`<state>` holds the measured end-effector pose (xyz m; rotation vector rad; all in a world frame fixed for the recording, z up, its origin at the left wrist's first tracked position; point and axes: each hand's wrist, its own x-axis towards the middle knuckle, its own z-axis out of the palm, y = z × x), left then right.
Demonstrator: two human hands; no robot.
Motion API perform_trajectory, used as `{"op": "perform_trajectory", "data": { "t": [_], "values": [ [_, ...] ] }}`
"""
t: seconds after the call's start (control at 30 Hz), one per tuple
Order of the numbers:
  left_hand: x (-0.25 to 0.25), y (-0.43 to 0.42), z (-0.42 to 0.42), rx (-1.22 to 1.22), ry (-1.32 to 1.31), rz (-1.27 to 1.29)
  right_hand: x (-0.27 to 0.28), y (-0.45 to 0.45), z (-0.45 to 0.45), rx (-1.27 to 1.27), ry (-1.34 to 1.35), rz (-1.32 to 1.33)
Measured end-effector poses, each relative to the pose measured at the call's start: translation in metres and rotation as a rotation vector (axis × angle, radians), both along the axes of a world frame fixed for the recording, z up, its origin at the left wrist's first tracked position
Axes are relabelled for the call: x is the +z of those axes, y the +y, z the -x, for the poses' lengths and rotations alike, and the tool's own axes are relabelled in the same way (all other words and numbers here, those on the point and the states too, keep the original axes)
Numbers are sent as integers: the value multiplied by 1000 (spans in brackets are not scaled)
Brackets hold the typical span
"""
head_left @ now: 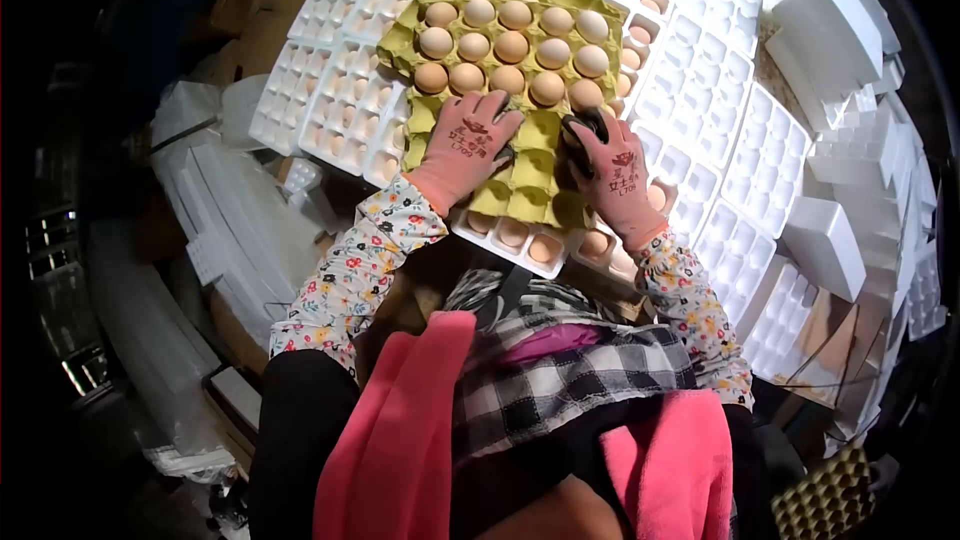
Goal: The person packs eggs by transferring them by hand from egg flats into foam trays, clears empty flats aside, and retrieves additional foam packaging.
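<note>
A yellow-green egg tray point(535, 170) lies across the white trays in front of me. Several rows of cream and brown eggs point(511, 46) sit in its far part; the near cups that show hold none. My left hand point(467, 147), in a pink glove with printed lettering, rests over the tray's left side, fingers stretched toward the nearest row of eggs. At the right side, my right hand point(614, 172) has its dark-palmed fingers curled down just below a brown egg point(585, 94). Whatever lies under those fingers is hidden.
White trays with eggs point(350, 105) spread out on the left and under the yellow-green tray. Unfilled white trays point(697, 85) lie to the right. White foam pieces point(825, 245) are stacked farther right, and another egg tray point(825, 500) stands at lower right.
</note>
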<state>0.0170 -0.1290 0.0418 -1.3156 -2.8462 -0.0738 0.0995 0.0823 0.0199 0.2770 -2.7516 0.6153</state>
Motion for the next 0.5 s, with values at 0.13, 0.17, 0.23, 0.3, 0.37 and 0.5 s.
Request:
{"op": "perform_trajectory", "data": {
  "t": [0.13,0.17,0.23,0.3,0.37,0.5],
  "values": [
    [-2,-25,28,-65,-179,-323,19,13,8,-259,-397,1243],
    [-1,-30,32,-3,-224,-452,25,25,10,-361,-383,1583],
    [2,-33,34,-152,-154,-415,25,32,19,-383,-370,1522],
    [-4,-30,25,-258,77,-134,31,28,31,-412,-608,1092],
    [-14,-26,30,-290,152,-114,21,1,39,-297,-188,0],
    [7,-30,37,-79,-426,-573,27,27,44,-258,-445,830]
  ]
}}
